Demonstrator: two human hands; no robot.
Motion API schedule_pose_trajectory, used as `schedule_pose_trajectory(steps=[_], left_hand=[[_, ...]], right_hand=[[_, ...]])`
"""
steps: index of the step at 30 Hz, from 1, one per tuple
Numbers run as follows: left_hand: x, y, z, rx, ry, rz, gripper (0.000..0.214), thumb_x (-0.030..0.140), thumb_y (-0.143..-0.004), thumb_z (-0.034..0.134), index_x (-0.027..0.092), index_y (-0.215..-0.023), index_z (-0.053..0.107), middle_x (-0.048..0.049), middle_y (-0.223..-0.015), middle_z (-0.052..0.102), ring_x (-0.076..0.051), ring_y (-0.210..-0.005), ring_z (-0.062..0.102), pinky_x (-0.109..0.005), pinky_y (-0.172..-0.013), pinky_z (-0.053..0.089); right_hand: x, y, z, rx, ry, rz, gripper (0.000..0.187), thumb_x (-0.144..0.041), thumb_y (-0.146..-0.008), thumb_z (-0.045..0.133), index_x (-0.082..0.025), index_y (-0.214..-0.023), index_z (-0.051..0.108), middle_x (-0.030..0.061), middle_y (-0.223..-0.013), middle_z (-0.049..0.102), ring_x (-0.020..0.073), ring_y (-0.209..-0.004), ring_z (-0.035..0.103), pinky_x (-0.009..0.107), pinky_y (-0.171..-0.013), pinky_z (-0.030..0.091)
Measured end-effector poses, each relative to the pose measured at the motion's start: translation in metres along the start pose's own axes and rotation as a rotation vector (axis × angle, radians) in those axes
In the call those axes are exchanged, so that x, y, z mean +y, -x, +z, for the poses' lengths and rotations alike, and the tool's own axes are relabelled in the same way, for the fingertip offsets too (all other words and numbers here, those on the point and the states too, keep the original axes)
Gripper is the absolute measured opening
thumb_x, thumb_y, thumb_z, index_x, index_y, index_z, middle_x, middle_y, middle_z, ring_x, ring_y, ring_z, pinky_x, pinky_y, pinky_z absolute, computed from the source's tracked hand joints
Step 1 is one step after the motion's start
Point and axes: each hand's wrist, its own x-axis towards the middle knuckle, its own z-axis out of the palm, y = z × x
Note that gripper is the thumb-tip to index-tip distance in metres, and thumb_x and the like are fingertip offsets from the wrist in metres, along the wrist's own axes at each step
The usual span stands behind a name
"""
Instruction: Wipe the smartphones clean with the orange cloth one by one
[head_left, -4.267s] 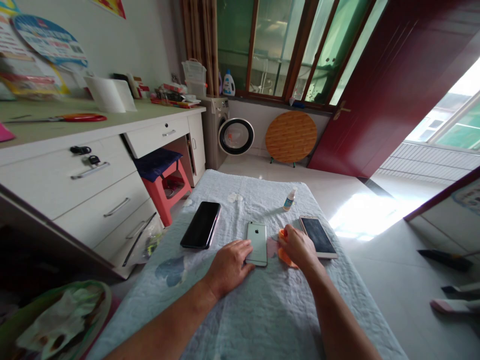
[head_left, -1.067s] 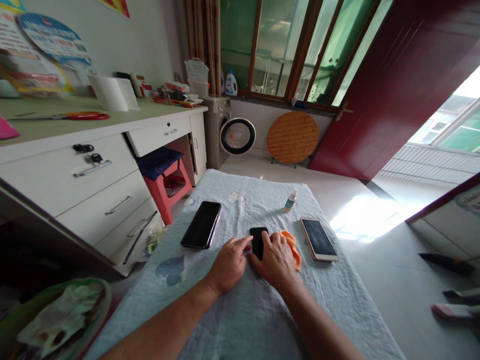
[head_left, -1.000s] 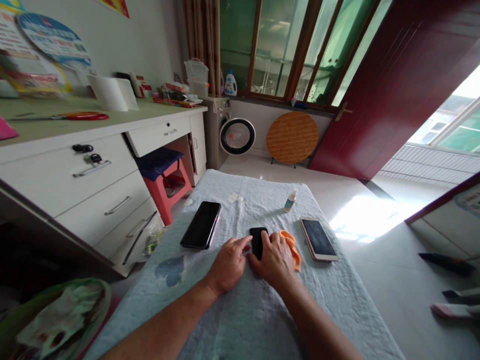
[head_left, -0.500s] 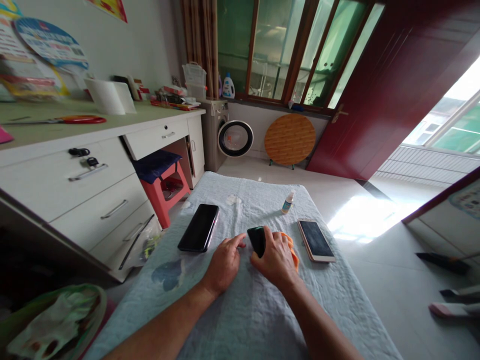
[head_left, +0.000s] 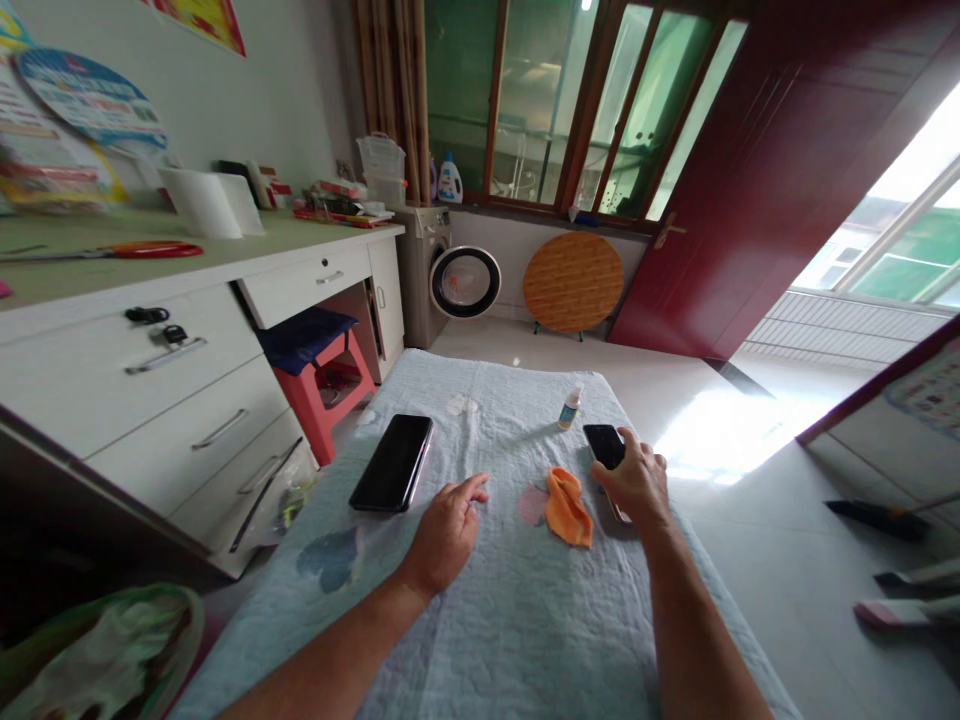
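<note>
As I look down at the quilt-covered table [head_left: 525, 620], my right hand [head_left: 637, 485] has its fingers closed around the near end of a small black phone [head_left: 604, 445], held screen up close to the table's right edge. My left hand [head_left: 446, 525] lies empty on the table, fingers loosely spread. Between the 2 hands lies a crumpled orange cloth [head_left: 566, 505]. 1 larger black phone [head_left: 391, 476] lies well apart on the left. Just beyond the held phone stands a small spray bottle [head_left: 570, 407]. Its label is too small for me to read.
</note>
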Motion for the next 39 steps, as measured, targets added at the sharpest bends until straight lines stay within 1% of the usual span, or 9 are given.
schedule_pose_trajectory(steps=[4, 9, 21, 26, 31, 33, 36, 38, 39], left_hand=[[0.000, 0.000, 0.001, 0.008, 0.005, 0.003, 0.047, 0.007, -0.079, 0.038, 0.018, -0.122, 0.054, -0.0042, -0.100, 0.067, -0.017, -0.097, 0.061, -0.034, -0.093, 0.047], [0.001, 0.000, 0.000, 0.011, 0.006, 0.002, 0.046, 0.007, -0.079, 0.040, 0.019, -0.120, 0.056, -0.0035, -0.098, 0.067, -0.018, -0.095, 0.062, -0.034, -0.092, 0.048], [0.003, 0.000, -0.001, -0.032, -0.021, -0.005, 0.044, 0.006, -0.079, 0.040, 0.017, -0.119, 0.056, -0.0038, -0.096, 0.068, -0.018, -0.094, 0.062, -0.035, -0.091, 0.047], [0.004, 0.000, -0.001, -0.024, -0.022, -0.004, 0.043, 0.006, -0.079, 0.041, 0.018, -0.118, 0.057, -0.0036, -0.094, 0.068, -0.018, -0.093, 0.062, -0.034, -0.089, 0.048], [0.003, 0.001, -0.001, -0.004, -0.033, 0.028, 0.044, 0.006, -0.078, 0.043, 0.019, -0.118, 0.056, -0.0034, -0.095, 0.068, -0.018, -0.093, 0.062, -0.034, -0.089, 0.049], [0.003, 0.000, -0.001, 0.013, -0.062, 0.079, 0.045, 0.005, -0.077, 0.044, 0.018, -0.118, 0.056, -0.0042, -0.096, 0.067, -0.019, -0.093, 0.062, -0.036, -0.089, 0.049], [0.006, 0.000, -0.003, 0.063, -0.153, 0.214, 0.045, 0.006, -0.077, 0.044, 0.018, -0.119, 0.055, -0.0062, -0.099, 0.066, -0.022, -0.096, 0.059, -0.041, -0.091, 0.047], [0.010, 0.000, -0.007, 0.118, -0.228, 0.313, 0.044, 0.006, -0.079, 0.044, 0.018, -0.121, 0.054, -0.0079, -0.105, 0.065, -0.023, -0.101, 0.057, -0.044, -0.095, 0.044], [0.013, 0.001, -0.010, 0.149, -0.265, 0.350, 0.044, 0.006, -0.081, 0.043, 0.019, -0.122, 0.053, -0.0082, -0.109, 0.064, -0.023, -0.104, 0.056, -0.046, -0.099, 0.040]], right_hand=[[0.020, -0.008, 0.007, -0.045, 0.051, 0.103, 0.072, -0.044, -0.070, 0.056, -0.017, -0.135, 0.044, 0.0143, -0.112, 0.058, 0.0324, -0.103, 0.050, 0.039, -0.084, 0.038], [0.028, -0.010, 0.012, -0.085, 0.065, 0.141, 0.072, -0.046, -0.069, 0.056, -0.020, -0.134, 0.045, 0.0146, -0.113, 0.058, 0.0335, -0.103, 0.051, 0.041, -0.086, 0.038], [0.027, -0.007, 0.014, -0.141, 0.073, 0.136, 0.073, -0.047, -0.071, 0.054, -0.020, -0.137, 0.042, 0.0157, -0.122, 0.052, 0.0346, -0.109, 0.048, 0.043, -0.087, 0.040], [0.026, -0.006, 0.012, -0.164, 0.086, 0.128, 0.073, -0.046, -0.072, 0.052, -0.018, -0.138, 0.040, 0.0163, -0.125, 0.050, 0.0354, -0.110, 0.047, 0.044, -0.087, 0.040], [0.029, -0.006, 0.014, -0.165, 0.087, 0.126, 0.070, -0.047, -0.073, 0.050, -0.019, -0.137, 0.043, 0.0160, -0.122, 0.051, 0.0359, -0.109, 0.048, 0.046, -0.086, 0.041], [0.028, -0.005, 0.014, -0.125, 0.076, 0.131, 0.068, -0.049, -0.074, 0.049, -0.019, -0.135, 0.045, 0.0165, -0.123, 0.050, 0.0363, -0.110, 0.047, 0.048, -0.087, 0.040], [0.018, -0.003, 0.015, 0.044, 0.028, 0.086, 0.065, -0.050, -0.076, 0.050, -0.016, -0.131, 0.049, 0.0168, -0.125, 0.048, 0.0361, -0.110, 0.045, 0.048, -0.089, 0.039], [0.005, 0.002, 0.016, 0.188, -0.047, -0.033, 0.058, -0.046, -0.078, 0.051, -0.015, -0.127, 0.052, 0.0158, -0.122, 0.049, 0.0331, -0.109, 0.046, 0.047, -0.091, 0.039], [-0.003, 0.005, 0.017, 0.245, -0.098, -0.130, 0.053, -0.042, -0.079, 0.050, -0.014, -0.123, 0.054, 0.0152, -0.119, 0.050, 0.0307, -0.107, 0.047, 0.045, -0.093, 0.039]])
